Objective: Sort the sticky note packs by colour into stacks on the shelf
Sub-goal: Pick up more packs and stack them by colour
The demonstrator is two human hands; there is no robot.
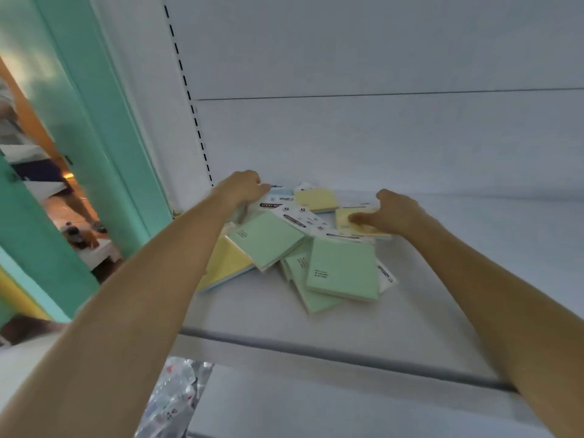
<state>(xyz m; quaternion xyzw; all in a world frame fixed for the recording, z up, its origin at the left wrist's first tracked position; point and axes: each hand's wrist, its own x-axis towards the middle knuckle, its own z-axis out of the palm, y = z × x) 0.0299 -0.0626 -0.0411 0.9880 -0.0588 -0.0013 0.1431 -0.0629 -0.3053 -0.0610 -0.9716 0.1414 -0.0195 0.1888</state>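
So we look down from our head at a white shelf [426,314], and the sticky note packs lie on it in one messy pile, back near the left corner. Nothing is sorted yet. Green, yellow and blue are all mixed up and lean on each other.

Our left hand [243,188] is at the back left of the pile. Its fingers are curled shut around the edge of a pale blue pack [279,192], we think to lift it out, because blue sits at the back and needs its own stack. How tight the hold is we cannot tell, since the hand hides the fingertips.

Our right hand [395,213] rests on a yellow pack [346,221] at the back right. Its fingers lie flat and close together on top, pressing down, not pinching. We guess it holds that pack still, or gets ready to slide it away to the bare right side of the shelf.

Another yellow pack [316,199] sits between the two hands. Nearer to us, a green pack [267,238] lies tilted on top of a big yellow pack [224,263], so green must come off first. Two more green ones overlap on the right, a top green pack [343,268] over a lower green pack [311,300]. Those already half make a green stack.

Shiny bags [173,399] lie on the shelf below.
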